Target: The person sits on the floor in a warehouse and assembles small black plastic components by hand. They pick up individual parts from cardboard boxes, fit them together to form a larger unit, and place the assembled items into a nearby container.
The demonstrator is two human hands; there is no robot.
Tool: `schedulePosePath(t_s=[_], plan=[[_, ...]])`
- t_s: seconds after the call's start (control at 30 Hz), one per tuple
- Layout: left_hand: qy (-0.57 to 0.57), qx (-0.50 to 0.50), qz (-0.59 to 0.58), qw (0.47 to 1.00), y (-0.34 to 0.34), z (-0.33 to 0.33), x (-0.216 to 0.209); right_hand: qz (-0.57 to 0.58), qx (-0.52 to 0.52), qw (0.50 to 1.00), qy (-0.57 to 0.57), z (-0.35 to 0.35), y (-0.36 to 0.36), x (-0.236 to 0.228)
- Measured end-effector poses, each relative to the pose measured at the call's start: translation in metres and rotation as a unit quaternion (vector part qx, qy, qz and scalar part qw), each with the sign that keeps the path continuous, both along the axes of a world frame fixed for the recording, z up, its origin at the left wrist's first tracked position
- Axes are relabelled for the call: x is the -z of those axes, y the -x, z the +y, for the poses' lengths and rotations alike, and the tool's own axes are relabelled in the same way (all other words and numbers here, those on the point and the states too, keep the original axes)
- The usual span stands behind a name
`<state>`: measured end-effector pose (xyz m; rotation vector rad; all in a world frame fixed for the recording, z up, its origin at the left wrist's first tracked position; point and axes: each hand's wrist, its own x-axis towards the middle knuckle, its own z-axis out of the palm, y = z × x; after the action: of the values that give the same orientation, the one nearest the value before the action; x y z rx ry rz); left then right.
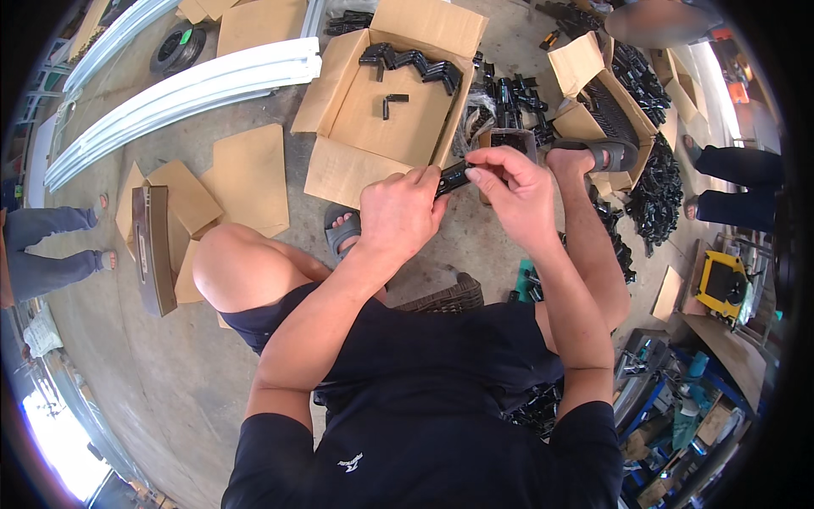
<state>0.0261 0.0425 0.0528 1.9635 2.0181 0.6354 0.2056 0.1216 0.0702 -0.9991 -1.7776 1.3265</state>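
Observation:
Between my hands is a black bracket-like part (454,178), with holes along its side. My left hand (400,212) is closed around its left end. At its other end, the thumb and forefinger of my right hand (513,191) are pinched together; whatever they pinch is too small to make out. Just beyond my hands stands an open cardboard box (352,127). A row of black L-shaped parts (415,61) lies along its far side, and a single L-shaped part (390,105) rests on its bottom.
Loose black parts (509,102) lie right of the box, near a second cardboard box (640,148) filled with dark parts. White metal rails (195,89) stretch across the left. Flattened cardboard (250,178) lies on the floor. People stand at left and right; a yellow-framed object (721,288) is far right.

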Motion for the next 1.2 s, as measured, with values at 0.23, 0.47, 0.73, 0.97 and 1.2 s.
schedulePosePath(t_s=[0.23,0.47,0.73,0.97,1.2], plan=[[0.009,0.002,0.014,1.0,-0.001,0.0,0.002,-0.097,-0.024,0.961,-0.259,-0.01,0.008,0.012],[0.035,-0.001,0.02,0.999,-0.002,-0.001,0.003,-0.163,-0.073,0.922,-0.343,-0.011,0.011,0.015],[0.03,-0.004,0.018,0.999,-0.003,0.001,0.005,-0.174,-0.057,0.931,-0.315,-0.012,0.009,0.014],[0.032,-0.002,0.013,0.999,-0.006,0.001,0.005,-0.161,-0.066,0.932,-0.317,-0.008,0.004,0.022],[0.029,0.0,0.022,0.999,-0.007,0.001,0.006,-0.196,-0.08,0.901,-0.378,-0.01,0.008,0.022]])
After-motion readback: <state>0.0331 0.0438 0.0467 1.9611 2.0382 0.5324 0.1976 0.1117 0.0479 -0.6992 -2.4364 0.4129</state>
